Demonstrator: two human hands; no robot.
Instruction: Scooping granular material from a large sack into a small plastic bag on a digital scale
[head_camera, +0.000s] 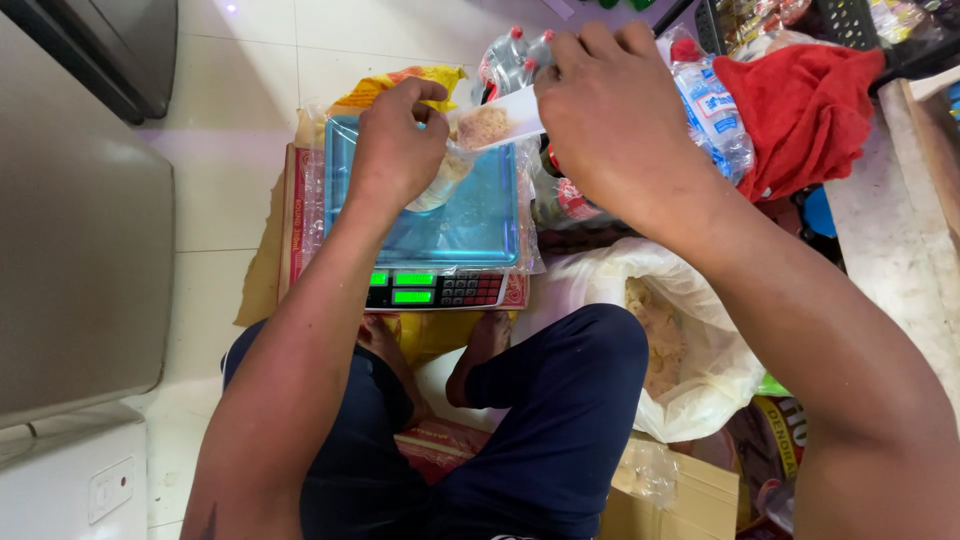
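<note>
Left hand (395, 150) pinched on small clear bag (445, 175) over scale pan (440, 225) far edge, right hand (610, 110) clamped on white scoop (495, 125) tipping crumbly beige feed; likely spillage onto pan if bag mouth sags.

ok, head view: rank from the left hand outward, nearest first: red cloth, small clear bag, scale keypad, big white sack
1. small clear bag: pinched at the left hand, over the blue scale pan.
2. scale keypad: below the hand, at the scale's near edge.
3. big white sack: lower right, open beside the knee.
4. red cloth: far right, past the right hand holding the white scoop.
</note>
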